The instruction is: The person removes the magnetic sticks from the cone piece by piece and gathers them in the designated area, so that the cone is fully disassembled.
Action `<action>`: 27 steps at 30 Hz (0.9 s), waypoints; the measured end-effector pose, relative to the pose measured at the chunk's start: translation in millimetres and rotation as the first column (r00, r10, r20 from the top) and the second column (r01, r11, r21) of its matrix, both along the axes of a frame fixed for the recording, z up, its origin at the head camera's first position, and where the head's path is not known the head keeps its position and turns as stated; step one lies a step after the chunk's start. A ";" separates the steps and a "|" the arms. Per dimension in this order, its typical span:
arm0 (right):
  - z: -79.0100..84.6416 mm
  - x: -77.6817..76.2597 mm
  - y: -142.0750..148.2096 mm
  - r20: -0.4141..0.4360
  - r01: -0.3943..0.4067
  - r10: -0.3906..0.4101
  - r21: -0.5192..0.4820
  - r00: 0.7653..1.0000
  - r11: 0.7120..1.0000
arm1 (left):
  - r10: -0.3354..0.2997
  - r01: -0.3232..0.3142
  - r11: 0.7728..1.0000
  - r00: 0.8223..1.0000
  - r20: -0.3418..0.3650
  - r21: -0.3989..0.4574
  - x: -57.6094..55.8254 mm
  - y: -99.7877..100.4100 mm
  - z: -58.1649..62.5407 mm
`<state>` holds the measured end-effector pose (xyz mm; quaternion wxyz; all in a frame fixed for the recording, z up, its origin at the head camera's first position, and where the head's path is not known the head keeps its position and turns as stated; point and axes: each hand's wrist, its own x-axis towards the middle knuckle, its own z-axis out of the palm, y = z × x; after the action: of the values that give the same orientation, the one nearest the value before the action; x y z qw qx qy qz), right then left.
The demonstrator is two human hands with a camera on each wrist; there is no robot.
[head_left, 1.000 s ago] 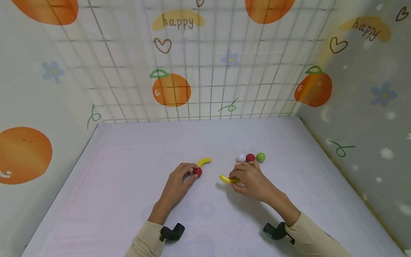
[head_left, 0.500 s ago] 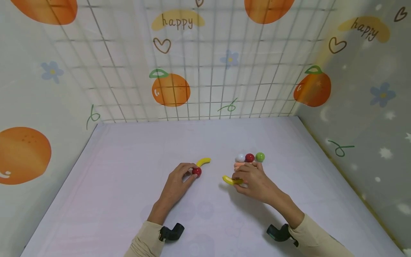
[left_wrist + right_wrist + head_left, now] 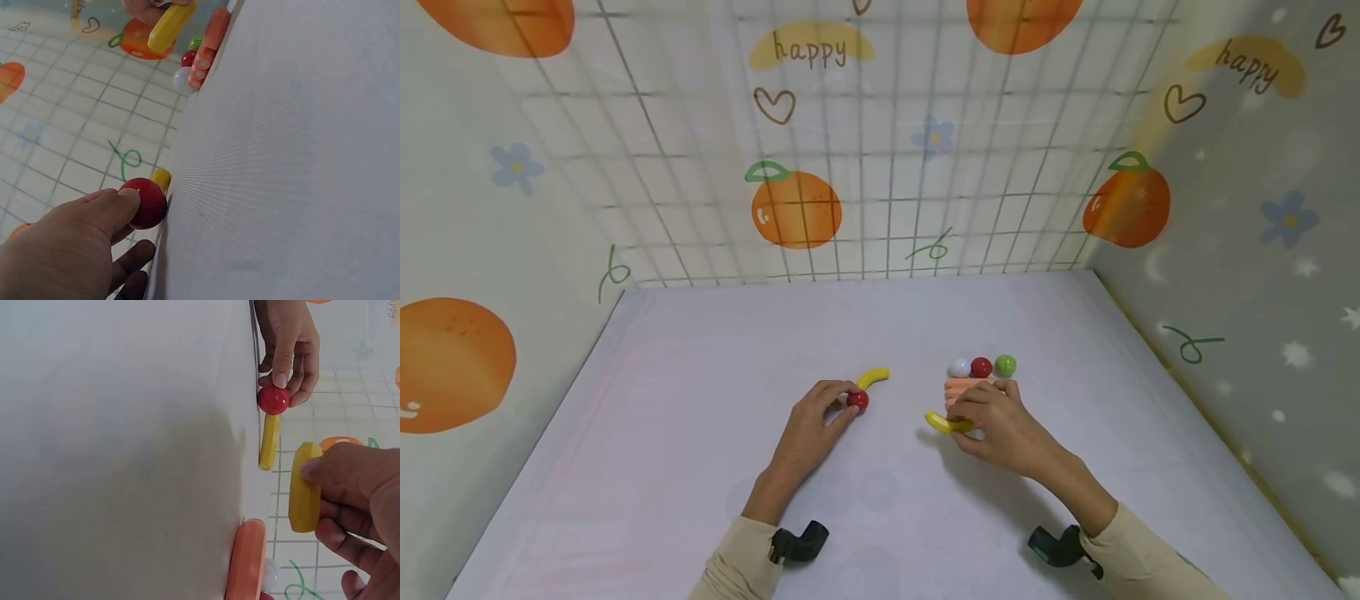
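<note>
My left hand (image 3: 812,421) pinches a glossy red ball (image 3: 858,401) between thumb and fingers, low at the tabletop. Touching or just beyond that ball lies a curved yellow toy banana (image 3: 873,377). My right hand (image 3: 1000,421) holds a second yellow toy banana (image 3: 305,494) between thumb and fingers, raised above the table with its shadow below. Behind the right hand lie several salmon-pink sticks (image 3: 957,388) side by side, partly hidden by the fingers. Just past them sit a white ball (image 3: 959,367), another red ball (image 3: 981,367) and a green ball (image 3: 1006,365) in a row.
A pale cloth covers the table (image 3: 700,350). At the back stands a white wire grid (image 3: 887,200) behind a curtain printed with oranges. A grey patterned curtain (image 3: 1247,250) hangs along the right edge. Each wrist carries a black camera (image 3: 801,542).
My right hand has shifted a little to the right with the toy banana, and more of the salmon-pink sticks shows. My left hand stays on the red ball.
</note>
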<state>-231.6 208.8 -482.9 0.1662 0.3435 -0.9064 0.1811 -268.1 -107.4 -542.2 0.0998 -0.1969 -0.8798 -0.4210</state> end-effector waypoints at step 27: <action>-1.9 7.7 14.7 0.018 0.037 -0.038 0.012 0.999 0.999 | -0.019 0.020 1.000 1.000 -0.019 0.025 0.2 -1.2 -0.5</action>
<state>-223.9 223.5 -484.9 0.1591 0.3257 -0.9153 0.1756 -268.0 -108.7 -542.7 0.1064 -0.2081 -0.8716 -0.4309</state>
